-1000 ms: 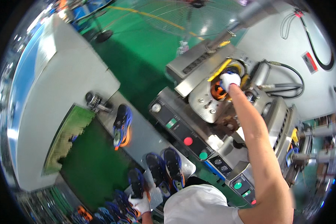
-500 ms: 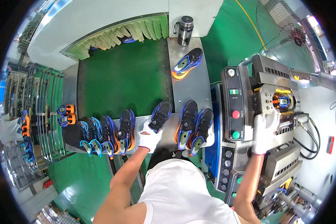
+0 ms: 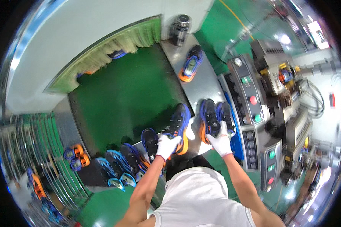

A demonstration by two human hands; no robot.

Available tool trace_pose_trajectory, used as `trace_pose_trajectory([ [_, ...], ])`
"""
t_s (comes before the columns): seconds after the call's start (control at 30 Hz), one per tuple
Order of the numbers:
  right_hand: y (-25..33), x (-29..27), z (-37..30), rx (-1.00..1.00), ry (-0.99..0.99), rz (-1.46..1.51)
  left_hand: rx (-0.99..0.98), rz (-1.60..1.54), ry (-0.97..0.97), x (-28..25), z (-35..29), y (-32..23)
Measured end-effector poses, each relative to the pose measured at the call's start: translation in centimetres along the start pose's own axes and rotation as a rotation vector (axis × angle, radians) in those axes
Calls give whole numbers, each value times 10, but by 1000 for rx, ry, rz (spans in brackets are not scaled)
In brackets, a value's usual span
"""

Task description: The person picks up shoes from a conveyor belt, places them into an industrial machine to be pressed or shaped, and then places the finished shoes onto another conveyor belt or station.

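Both of my hands wear white gloves. My left hand (image 3: 167,146) is closed on a black sneaker (image 3: 179,120) with blue trim and an orange sole, tilted so its side shows. To its right, my right hand (image 3: 220,143) grips the heel end of a similar sneaker (image 3: 208,115), fingers reaching between it and the sneaker beside it (image 3: 225,113). Left of my left hand, another black sneaker (image 3: 150,142) lies close by. Farther left stand several more shoes, including light-blue-trimmed sneakers (image 3: 119,166). Motion blurs some edges.
A green conveyor belt (image 3: 121,98) runs under a fringed opening (image 3: 113,49). On its metal side ledge stand a sneaker (image 3: 191,64) and a steel flask (image 3: 180,30). At right is a machine with a button panel (image 3: 248,90); metal racks (image 3: 45,147) stand at left.
My right hand has come off the machine at right onto a sneaker on the ledge. My left hand's sneaker now tilts, showing its orange sole edge. The whole view has rotated.
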State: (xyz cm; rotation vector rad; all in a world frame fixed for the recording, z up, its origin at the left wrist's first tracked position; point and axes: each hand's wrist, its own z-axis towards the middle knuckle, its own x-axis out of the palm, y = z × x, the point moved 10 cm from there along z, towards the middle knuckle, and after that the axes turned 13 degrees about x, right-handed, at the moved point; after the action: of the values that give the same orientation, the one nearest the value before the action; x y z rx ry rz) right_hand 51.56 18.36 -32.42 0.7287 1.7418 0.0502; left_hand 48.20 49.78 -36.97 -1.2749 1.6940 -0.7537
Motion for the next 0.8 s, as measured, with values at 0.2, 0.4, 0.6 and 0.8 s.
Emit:
trace_pose_trajectory([
  [0.2, 9, 35, 12, 461, 110, -21, -115, 103, -209, -69, 4, 31],
  [0.4, -4, -7, -69, 409, 260, 1501, 175, 142, 96, -30, 5, -78],
  [0.6, -79, -73, -232, 594, -75, 1563, 334, 491, 600, 90, -80, -159],
  [0.8, -163, -121, -433, 1108, -518, 1462, 711, 306, 1148, 239, -221, -220],
])
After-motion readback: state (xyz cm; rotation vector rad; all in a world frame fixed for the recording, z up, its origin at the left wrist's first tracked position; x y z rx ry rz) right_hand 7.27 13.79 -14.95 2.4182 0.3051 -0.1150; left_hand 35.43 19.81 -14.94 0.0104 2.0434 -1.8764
